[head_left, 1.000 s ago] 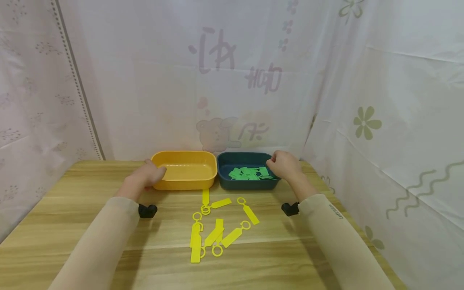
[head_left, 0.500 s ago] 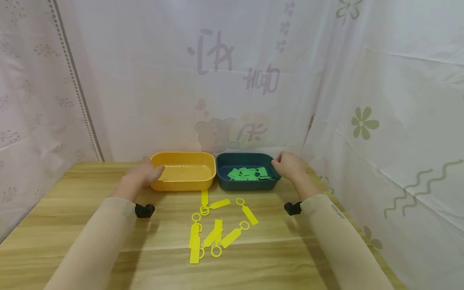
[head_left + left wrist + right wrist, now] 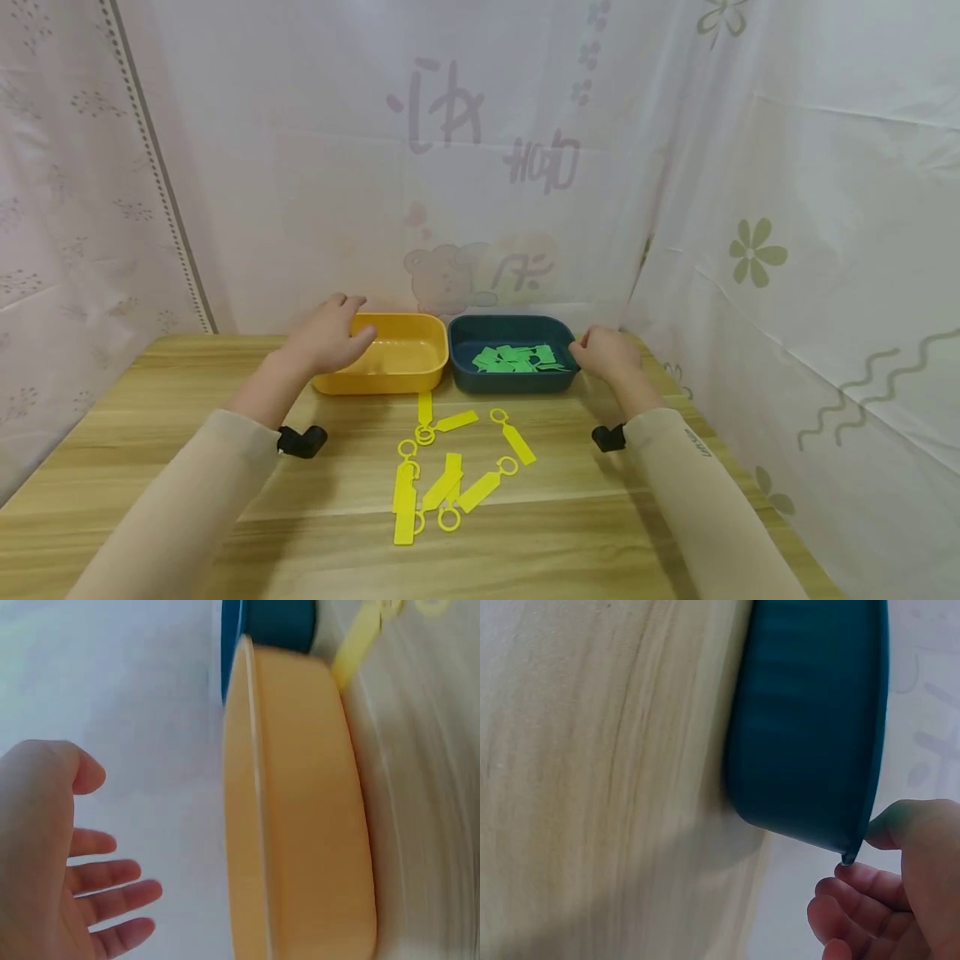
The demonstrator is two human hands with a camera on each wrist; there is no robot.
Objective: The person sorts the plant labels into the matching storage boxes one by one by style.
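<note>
My left hand [image 3: 327,337] hovers over the left end of the yellow bin [image 3: 382,385]. Its fingers are spread and hold nothing; in the left wrist view they are apart from the bin's rim [image 3: 259,787]. On the right, my right hand [image 3: 609,357] is at the end of the dark teal bin [image 3: 513,383]. The right wrist view shows the thumb [image 3: 889,829] on the inner side of that rim and curled fingers [image 3: 855,900] outside, pinching it. Several green tags [image 3: 513,358] lie inside the teal bin. No tags show in the visible part of the yellow bin.
Several yellow ring-ended tags [image 3: 438,483] lie scattered and partly overlapping on the wooden table [image 3: 345,542] in front of the bins. The bins stand side by side against a patterned white curtain [image 3: 322,192]. Another curtain [image 3: 840,250] hangs along the right side.
My left hand has lifted off the yellow bin's left end and shifted right above it, fingers spreading. My right hand has moved slightly right and down at the teal bin's rim.
</note>
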